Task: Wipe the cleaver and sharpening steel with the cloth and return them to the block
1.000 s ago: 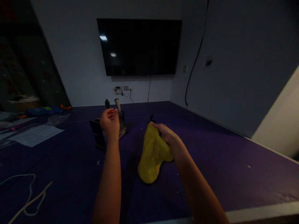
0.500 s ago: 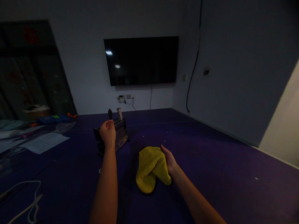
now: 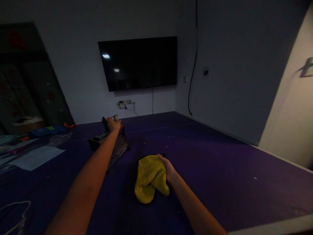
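Observation:
My left hand (image 3: pixel 114 124) is reached far forward, with its fingers closed around a pale, dark-speckled handle (image 3: pixel 115 117). That handle rises from a dark box-like holder (image 3: pixel 119 143) with a see-through front; what lies below the handle is hidden. Beside my fingers a black handle (image 3: pixel 105 123) also stands up out of the holder. In my right hand (image 3: pixel 169 169) is a yellow cloth (image 3: pixel 149 176) with a dark edge, gripped at its right side. The cloth hangs in soft folds close above or on the purple surface (image 3: pixel 200 169); I cannot tell which.
On the left lie printed paper sheets (image 3: pixel 39 157), clear plastic wrap (image 3: pixel 59 139) and a pale cord (image 3: pixel 23 215). A television (image 3: pixel 139 63) hangs on the far wall, above sockets with cables (image 3: pixel 127 102). Small white scraps (image 3: pixel 255 178) dot the surface.
My left hand has moved from beside the black handle across to the speckled handle and closed on it. My right hand still holds the yellow cloth. The view has turned slightly right.

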{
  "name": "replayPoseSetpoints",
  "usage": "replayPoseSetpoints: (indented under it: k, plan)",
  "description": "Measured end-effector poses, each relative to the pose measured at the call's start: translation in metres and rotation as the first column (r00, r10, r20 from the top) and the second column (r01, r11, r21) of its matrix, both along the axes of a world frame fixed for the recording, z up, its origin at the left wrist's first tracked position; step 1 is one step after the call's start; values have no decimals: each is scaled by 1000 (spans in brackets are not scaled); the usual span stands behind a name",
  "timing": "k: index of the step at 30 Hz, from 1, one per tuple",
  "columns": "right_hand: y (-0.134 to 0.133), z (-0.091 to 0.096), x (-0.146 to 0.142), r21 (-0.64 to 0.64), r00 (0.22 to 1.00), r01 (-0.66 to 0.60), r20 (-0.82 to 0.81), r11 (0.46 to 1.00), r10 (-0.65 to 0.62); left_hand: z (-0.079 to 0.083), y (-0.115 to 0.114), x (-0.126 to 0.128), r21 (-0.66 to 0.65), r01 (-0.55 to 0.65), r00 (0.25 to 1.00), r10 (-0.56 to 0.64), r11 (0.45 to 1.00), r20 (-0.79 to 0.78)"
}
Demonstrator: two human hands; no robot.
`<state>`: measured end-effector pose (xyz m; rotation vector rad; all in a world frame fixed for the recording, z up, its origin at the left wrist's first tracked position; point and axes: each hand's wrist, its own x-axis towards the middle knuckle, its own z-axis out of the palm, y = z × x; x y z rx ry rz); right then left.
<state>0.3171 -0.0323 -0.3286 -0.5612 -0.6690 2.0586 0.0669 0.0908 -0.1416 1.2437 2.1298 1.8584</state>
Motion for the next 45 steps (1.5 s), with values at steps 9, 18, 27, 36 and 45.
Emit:
replayPoseSetpoints:
  k: [9,18,27,36,45]
  plan:
    - [1,3,-3,-84,994,104,-5,991,-105,28,2,-17,-34,103,983,-107,994,-152]
    - [2,6,-4,-145,996,85,6,986,-85,136,-18,-11,249,345,916,-267,905,-299]
    - [-4,19,2,-69,990,134,-42,989,-137,25,-157,57,90,844,368,-448,530,-815]
    - [-9,17,-7,181,947,263,139,948,-290,-170,-211,99,-397,858,-67,-695,327,-716]
    - [-6,27,0,200,768,621,34,758,-639,-186,-209,116,104,825,555,-831,555,29]
